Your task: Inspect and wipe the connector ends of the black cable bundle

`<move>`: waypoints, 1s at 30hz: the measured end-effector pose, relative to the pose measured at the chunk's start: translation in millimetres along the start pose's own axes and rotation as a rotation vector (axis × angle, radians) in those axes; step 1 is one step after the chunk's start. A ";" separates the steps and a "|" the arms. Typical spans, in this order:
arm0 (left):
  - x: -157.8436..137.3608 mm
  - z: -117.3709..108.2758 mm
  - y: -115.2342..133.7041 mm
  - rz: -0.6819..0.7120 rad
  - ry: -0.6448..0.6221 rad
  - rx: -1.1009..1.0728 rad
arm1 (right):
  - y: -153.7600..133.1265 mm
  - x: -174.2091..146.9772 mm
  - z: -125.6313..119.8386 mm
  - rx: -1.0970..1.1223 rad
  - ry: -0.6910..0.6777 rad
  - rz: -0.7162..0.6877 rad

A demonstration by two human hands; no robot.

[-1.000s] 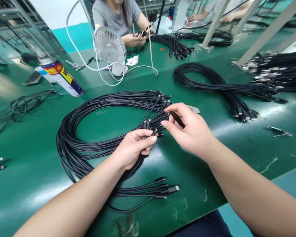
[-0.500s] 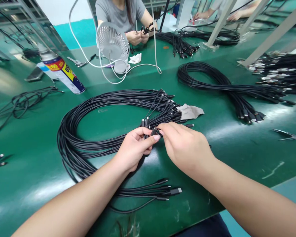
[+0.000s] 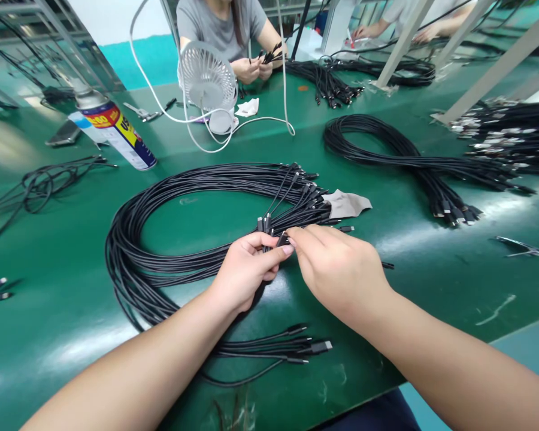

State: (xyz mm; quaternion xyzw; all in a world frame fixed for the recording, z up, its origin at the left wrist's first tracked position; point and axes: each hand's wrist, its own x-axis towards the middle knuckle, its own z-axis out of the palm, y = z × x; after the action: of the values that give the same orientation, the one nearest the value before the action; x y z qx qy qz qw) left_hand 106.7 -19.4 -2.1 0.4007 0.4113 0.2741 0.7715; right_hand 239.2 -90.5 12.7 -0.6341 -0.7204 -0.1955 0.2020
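My left hand (image 3: 245,266) is closed round the ends of several black USB cables, and a few of their plugs (image 3: 264,223) stick up past its fingers. One black connector (image 3: 282,239) is pinched at its thumb and index finger. Against that connector's tip, my right hand (image 3: 341,263) is closed in a pinch; its fingertips hide whatever lies between them. A big looped bundle of black cables (image 3: 130,233) lies on the green table behind and left of my hands. Nearer to me, below my wrists, more cable ends rest with a USB plug (image 3: 320,347) among them.
A grey cloth (image 3: 348,204) touches the bundle's plug ends. Beyond are a small fan (image 3: 208,75), a spray can (image 3: 117,129) and a co-worker's hands (image 3: 251,70) holding cables. Another cable coil (image 3: 372,140) and metal tweezers (image 3: 518,245) lie to the right.
The view has shifted very slightly. Both hands keep nearly the same pinch on the connector, and the cables on the table stay put.
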 end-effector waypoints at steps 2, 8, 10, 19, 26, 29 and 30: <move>0.7 -0.4 -0.1 -0.002 0.000 -0.001 | 0.1 -0.3 0.6 0.003 -0.006 0.000; 2.0 -1.7 -2.4 0.001 -0.005 -0.018 | 1.6 -0.7 0.4 0.015 0.003 -0.011; 2.0 -1.6 -3.0 -0.001 -0.003 -0.020 | 2.5 -0.5 -0.7 0.017 -0.003 -0.011; 3.3 -2.7 -3.3 -0.003 0.002 -0.002 | 4.3 -0.1 -4.0 0.038 -0.002 -0.012; 3.4 -1.7 -3.6 -0.002 0.001 0.004 | 4.2 -0.4 -5.5 0.051 -0.047 0.009; 4.1 -2.5 -3.6 0.000 -0.003 0.010 | 4.7 -0.6 -5.5 0.052 -0.061 0.015; 4.4 -2.8 -3.7 -0.001 -0.004 0.012 | 5.0 -0.6 -5.5 0.052 -0.067 0.017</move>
State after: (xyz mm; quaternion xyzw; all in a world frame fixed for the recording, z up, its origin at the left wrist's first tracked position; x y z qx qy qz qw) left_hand 106.8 -16.9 -8.0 0.4058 0.4116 0.2703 0.7700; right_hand 244.4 -93.4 17.1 -0.6410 -0.7260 -0.1535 0.1960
